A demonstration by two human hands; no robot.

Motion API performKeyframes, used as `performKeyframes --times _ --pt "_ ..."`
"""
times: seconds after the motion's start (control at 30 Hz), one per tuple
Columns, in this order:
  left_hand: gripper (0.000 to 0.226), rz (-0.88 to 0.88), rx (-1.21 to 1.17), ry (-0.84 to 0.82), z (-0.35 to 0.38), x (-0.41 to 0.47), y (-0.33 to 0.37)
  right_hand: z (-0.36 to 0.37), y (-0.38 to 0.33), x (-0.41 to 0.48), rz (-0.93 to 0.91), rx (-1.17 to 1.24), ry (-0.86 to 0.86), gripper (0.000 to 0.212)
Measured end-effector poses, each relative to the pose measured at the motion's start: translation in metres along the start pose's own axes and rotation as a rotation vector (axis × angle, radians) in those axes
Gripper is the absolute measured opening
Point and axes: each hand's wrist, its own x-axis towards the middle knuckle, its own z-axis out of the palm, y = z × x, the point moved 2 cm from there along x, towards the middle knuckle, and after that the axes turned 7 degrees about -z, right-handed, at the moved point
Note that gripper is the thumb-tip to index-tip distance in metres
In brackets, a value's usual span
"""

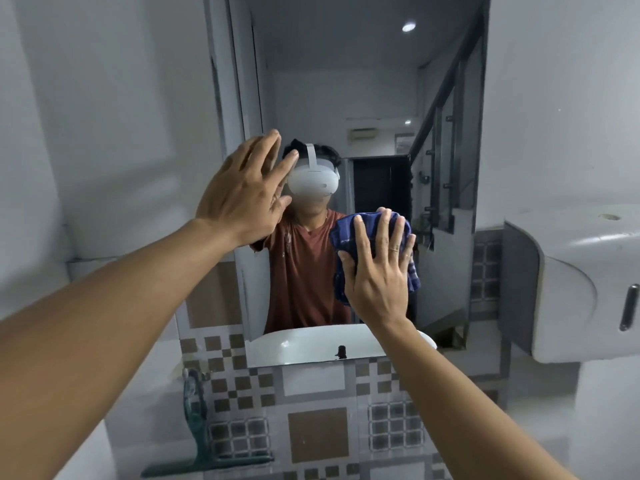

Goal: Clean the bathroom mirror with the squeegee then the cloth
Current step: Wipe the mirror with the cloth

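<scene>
Mirror (363, 98), one cloth (341, 233) under right hand (375, 275), left hand (242, 199) flat, one squeegee (197, 427)

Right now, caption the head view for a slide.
Right hand presses blue cloth to mirror; left hand open; squeegee idle.

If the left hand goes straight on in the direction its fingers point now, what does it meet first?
Probably nothing but glass. The left hand seems to rest open against the mirror, with the fingers pointing up and slightly right, and that line looks free across the upper glass.
</scene>
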Motion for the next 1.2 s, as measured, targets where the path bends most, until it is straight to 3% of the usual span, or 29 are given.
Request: performKeyframes --times 0.17,0.4,0.8,1.0,1.2 --pt "0.071 0.002 -0.020 -0.005 0.004 0.002 -0.009 0.012 -0.036 0.003 -0.048 0.055 0.033 0.055" --pt "0.072 0.006 -0.029 -0.003 0.003 0.004 -0.017 0.022 -0.074 0.002 -0.258 0.067 0.077 0.049" --pt "0.072 0.017 -0.028 -0.011 0.000 0.002 -0.017 0.032 -0.097 -0.020 -0.675 0.021 -0.125 0.051" --pt "0.069 -0.028 -0.052 -0.002 0.003 -0.009 -0.010 0.029 -0.065 -0.045 -0.715 -0.032 -0.165 0.052" --pt "0.067 -0.075 -0.124 -0.007 0.012 -0.047 0.009 0.016 -0.025 -0.051 -0.598 -0.057 -0.189 0.053"
